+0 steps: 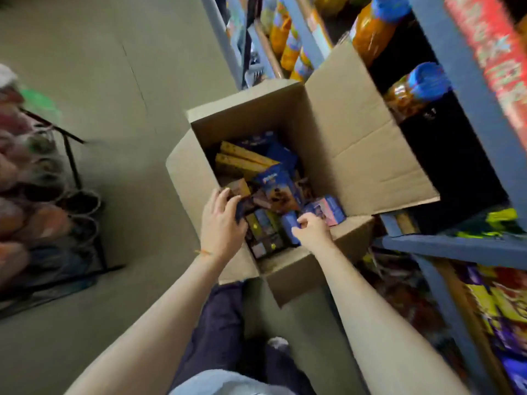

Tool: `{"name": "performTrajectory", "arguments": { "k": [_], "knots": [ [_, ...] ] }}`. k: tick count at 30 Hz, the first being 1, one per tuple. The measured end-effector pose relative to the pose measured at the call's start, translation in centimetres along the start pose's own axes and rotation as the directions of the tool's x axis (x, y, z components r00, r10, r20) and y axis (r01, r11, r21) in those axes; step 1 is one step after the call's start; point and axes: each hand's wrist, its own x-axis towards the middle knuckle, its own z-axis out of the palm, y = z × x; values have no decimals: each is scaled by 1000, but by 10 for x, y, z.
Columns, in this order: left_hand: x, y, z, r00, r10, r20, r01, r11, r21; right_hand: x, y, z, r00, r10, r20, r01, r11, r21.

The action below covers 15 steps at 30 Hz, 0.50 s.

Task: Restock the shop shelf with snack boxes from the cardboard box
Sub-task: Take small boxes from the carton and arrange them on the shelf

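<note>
Head view looks steeply down into an open cardboard box on the floor, its flaps folded out, with both hands reaching into its near end. Left hand curls its fingers over a dark snack box at the left near side of the pile; right hand pinches the near end of a blue snack box just beside it. The hands are apart, with several upright packs between them.

Remaining snack boxes lie jumbled further in, yellow ones at the far left with their long axes running left to right, blue ones tilted over them. So the goods sit directly under and just beyond both hands, while the blue shop shelf stands to the right, nearer the right arm.

I judge the lift must go up and rightward, and the tall right flap of the cardboard box stands between the pile and the shelf. Orange drink bottles fill the upper shelf levels; bright packets crowd the lower one. A dark wire rack stands far left.
</note>
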Motion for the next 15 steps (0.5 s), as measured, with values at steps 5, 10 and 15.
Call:
{"name": "performTrajectory", "arguments": {
  "k": [5,10,15],
  "knots": [
    [-1,-8,28,999,16,33,-18,999,42,37,2,35,987,154,55,-131,948,-291],
    [-1,-11,32,999,23,35,-26,997,78,47,3,36,981,194,1,-180,912,-369],
    [1,-7,28,998,3,68,-12,992,129,31,-4,9,985,155,-70,-168,950,-262]
  ]
}}
